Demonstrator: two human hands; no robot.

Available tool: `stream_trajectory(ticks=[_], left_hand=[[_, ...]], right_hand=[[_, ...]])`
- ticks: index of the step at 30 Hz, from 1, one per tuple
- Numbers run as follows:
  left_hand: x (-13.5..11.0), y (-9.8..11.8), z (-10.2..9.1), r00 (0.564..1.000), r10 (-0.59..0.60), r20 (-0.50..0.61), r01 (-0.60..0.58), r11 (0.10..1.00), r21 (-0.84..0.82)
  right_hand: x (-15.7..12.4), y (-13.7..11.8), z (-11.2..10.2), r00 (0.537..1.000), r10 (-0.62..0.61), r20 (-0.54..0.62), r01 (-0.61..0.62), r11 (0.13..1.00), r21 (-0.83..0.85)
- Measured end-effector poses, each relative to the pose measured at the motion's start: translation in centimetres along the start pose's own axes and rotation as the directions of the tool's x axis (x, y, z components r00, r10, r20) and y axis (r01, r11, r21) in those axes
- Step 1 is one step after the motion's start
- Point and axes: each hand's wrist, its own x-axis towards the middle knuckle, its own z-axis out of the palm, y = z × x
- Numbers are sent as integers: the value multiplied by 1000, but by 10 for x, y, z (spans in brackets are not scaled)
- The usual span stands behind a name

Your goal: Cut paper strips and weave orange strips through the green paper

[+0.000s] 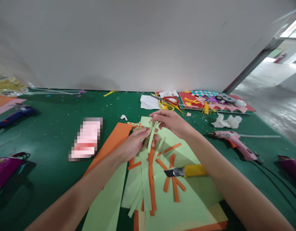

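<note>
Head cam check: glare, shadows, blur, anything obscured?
Head view: pale glare on the floor at upper right; head view: soft shadow on the light-green paper beside the right forearm; head view: left hand and right hand legible, no heavy motion blur; head view: the item left of the orange sheet is pixelated, detail unreadable.

Matt paper strips (145, 179), metal blade (170, 173)

No legible text in view.
Pink item (86, 136) on counter (54, 128): pixelated out. Purple object (8, 170), left edge: pale markings, unreadable. Blue tool (15, 115), far left: light label, too small to read.
</note>
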Motion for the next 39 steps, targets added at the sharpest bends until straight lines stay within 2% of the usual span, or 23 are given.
stream_trajectory(ticks=[4, 8, 11, 14, 21, 29, 35, 39], left_hand=[[0, -3, -4, 999, 35, 13, -36, 998, 57], [1, -4, -5, 999, 35, 9, -35, 998, 48], [1, -4, -4, 999, 37, 5, -37, 999, 37], [2, -3, -2, 999, 32, 1, -32, 998, 46], [-1, 2, 2, 1000, -29, -10, 30, 998, 59], [-4, -1, 0, 998, -41, -41, 51, 958, 281], [-1, -3, -1, 999, -1, -34, 10, 962, 274], [-1, -2, -1, 1000, 3, -26, 4, 964, 266]], right_hand=[[0, -2, -3, 999, 51, -6, -51, 997, 66], [-4, -7, -8, 986, 119, 116, -104, 987, -122], [-7, -10, -9, 968, 120, 221, -59, 962, -266], [-8, -10, -9, 958, 106, 266, -22, 953, -301], [-4, -1, -8, 986, 79, 144, -37, 961, -273], [-3, 2, -6, 996, 60, 71, -35, 953, -301], [-3, -2, -8, 999, 42, -1, -40, 942, -332], [-2, -5, -13, 996, -30, -81, 0, 936, -353]])
